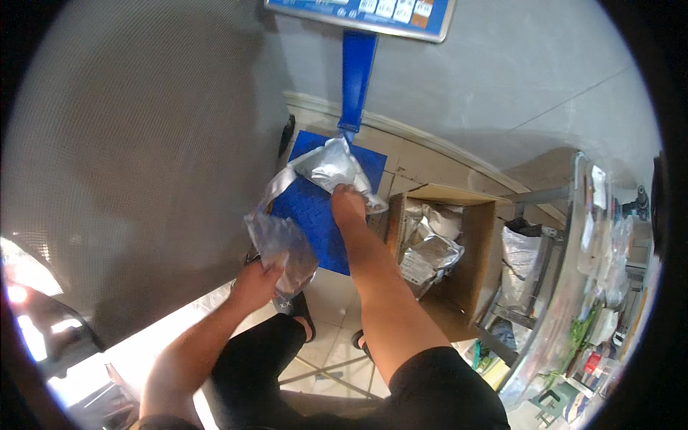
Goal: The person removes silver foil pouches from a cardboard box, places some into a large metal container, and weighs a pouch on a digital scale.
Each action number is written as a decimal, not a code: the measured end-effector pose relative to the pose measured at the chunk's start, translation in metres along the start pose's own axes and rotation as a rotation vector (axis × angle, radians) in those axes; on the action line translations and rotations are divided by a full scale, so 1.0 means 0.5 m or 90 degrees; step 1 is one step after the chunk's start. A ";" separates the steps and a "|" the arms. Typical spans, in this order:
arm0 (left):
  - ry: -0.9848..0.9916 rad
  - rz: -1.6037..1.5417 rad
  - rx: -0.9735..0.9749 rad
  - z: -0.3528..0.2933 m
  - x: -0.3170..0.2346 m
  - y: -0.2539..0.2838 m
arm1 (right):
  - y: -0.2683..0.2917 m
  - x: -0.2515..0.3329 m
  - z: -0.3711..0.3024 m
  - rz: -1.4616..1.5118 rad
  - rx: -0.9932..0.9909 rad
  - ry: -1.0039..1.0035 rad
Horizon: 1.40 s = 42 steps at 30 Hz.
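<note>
My left hand (256, 287) is closed on the edge of a crumpled clear plastic bag (287, 247), which hangs over the near left part of a blue scale platform (322, 229). Farther off, my right hand (348, 204) grips the near edge of a silver foil pouch (331, 165), its fingers partly hidden from view. That pouch lies over the far end of the platform. A pale strip runs from the pouch toward the clear bag; I cannot tell which of the two it belongs to.
Right of the platform stands an open cardboard box (469, 276) with several silver pouches (433, 247) inside. A blue post (356, 82) rises to the scale's display (401, 16). A large grey mesh-textured surface (143, 158) fills the left. A cluttered rack (548, 265) stands far right.
</note>
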<state>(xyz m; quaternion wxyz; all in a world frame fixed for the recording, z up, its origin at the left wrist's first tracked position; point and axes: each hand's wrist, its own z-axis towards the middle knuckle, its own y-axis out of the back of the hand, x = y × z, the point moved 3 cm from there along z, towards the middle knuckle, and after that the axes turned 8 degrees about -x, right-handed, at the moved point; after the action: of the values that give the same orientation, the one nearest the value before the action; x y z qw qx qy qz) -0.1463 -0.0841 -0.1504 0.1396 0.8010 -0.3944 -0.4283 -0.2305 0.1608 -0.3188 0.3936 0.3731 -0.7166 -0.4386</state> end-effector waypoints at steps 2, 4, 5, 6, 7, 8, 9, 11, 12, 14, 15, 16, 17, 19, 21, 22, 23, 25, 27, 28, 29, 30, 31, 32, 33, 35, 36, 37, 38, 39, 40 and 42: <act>0.137 -0.151 0.003 -0.053 -0.022 0.006 | 0.086 -0.001 -0.007 0.128 -0.032 -0.017; 0.272 -0.307 0.004 -0.111 -0.037 0.018 | 0.187 0.012 -0.068 0.146 0.040 0.005; 0.360 -0.399 -0.018 -0.159 -0.042 0.026 | 0.257 0.012 -0.123 0.151 0.094 -0.055; 0.372 -0.418 -0.008 -0.202 -0.078 0.050 | 0.311 -0.009 -0.189 0.226 0.114 -0.038; 0.381 -0.436 0.006 -0.244 -0.117 0.074 | 0.360 -0.035 -0.271 0.298 0.125 -0.021; 0.383 -0.408 -0.003 -0.290 -0.155 0.106 | 0.361 -0.073 -0.352 0.364 0.145 -0.020; 0.392 -0.389 -0.025 -0.340 -0.168 0.133 | 0.498 -0.067 -0.462 0.407 0.163 -0.050; 0.340 -0.332 -0.011 -0.423 -0.208 0.190 | 0.650 -0.113 -0.653 0.451 0.209 -0.106; 0.314 -0.312 0.012 -0.459 -0.235 0.217 | 0.721 -0.141 -0.742 0.457 0.211 -0.123; 0.262 -0.271 0.052 -0.523 -0.300 0.262 | 0.820 -0.201 -0.916 0.411 0.167 -0.155; 0.240 -0.253 0.065 -0.546 -0.335 0.279 | 0.855 -0.238 -0.998 0.388 0.163 -0.194; 0.231 -0.262 0.127 -0.567 -0.366 0.293 | 0.888 -0.289 -1.090 0.370 0.125 -0.204; 0.232 -0.264 0.175 -0.565 -0.370 0.309 | 0.914 -0.312 -1.176 0.358 0.091 -0.214; 0.236 -0.265 0.282 -0.514 -0.413 0.291 | 1.037 -0.321 -1.329 0.183 0.149 -0.353; 0.169 -0.059 0.346 -0.489 -0.495 0.290 | 0.980 -0.337 -1.496 0.176 0.175 -0.609; 0.149 -0.008 0.359 -0.464 -0.511 0.274 | 1.003 -0.315 -1.565 0.166 0.176 -0.694; 0.128 0.040 0.359 -0.472 -0.523 0.270 | 0.936 -0.328 -1.659 0.200 0.208 -0.747; 0.074 0.117 0.373 -0.479 -0.577 0.278 | 0.823 -0.343 -1.764 0.313 0.263 -0.832; 0.043 0.247 0.377 -0.528 -0.660 0.274 | 0.745 -0.274 -1.875 0.422 0.263 -0.884; -0.028 0.297 0.355 -0.551 -0.689 0.257 | 0.715 -0.212 -1.933 0.464 0.244 -0.906; -0.059 0.320 0.365 -0.567 -0.710 0.238 | 0.683 -0.151 -1.967 0.521 0.235 -0.931; -0.089 0.341 0.372 -0.578 -0.720 0.225 | 0.645 -0.083 -1.994 0.588 0.229 -0.954; -0.113 0.364 0.376 -0.591 -0.731 0.214 | 0.611 -0.018 -2.009 0.658 0.222 -0.978; -0.063 0.372 0.383 -0.604 -0.741 0.196 | 0.584 0.046 -2.017 0.732 0.213 -1.002; -0.078 0.409 0.371 -0.618 -0.747 0.185 | 0.564 0.098 -2.015 0.801 0.205 -1.022; -0.100 0.479 0.343 -0.647 -0.747 0.166 | 0.546 0.176 -2.010 0.915 0.189 -1.064; 0.027 0.407 0.444 -0.537 -0.703 0.142 | 0.539 0.196 -2.001 0.961 0.179 -1.072; -0.199 0.465 0.681 -0.479 -0.708 0.089 | 0.531 0.217 -1.995 1.009 0.162 -1.091; -0.425 0.490 0.893 -0.441 -0.696 0.089 | 0.531 0.208 -1.989 1.031 0.161 -1.088; -0.438 0.482 0.973 -0.422 -0.666 0.086 | 0.531 0.205 -1.988 1.050 0.161 -1.095; -0.448 0.485 1.068 -0.409 -0.652 0.064 | 0.531 0.206 -1.984 1.076 0.148 -1.107; -0.044 0.392 0.928 -0.378 -0.626 0.043 | 0.534 0.157 -1.972 1.087 0.148 -1.096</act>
<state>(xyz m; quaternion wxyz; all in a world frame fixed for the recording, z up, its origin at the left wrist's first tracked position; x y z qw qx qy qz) -0.1075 0.1154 0.1542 -0.3202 0.5318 -0.7834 -0.0291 0.5655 -0.1486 0.2472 -0.0840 -0.5981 -0.7934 -0.0760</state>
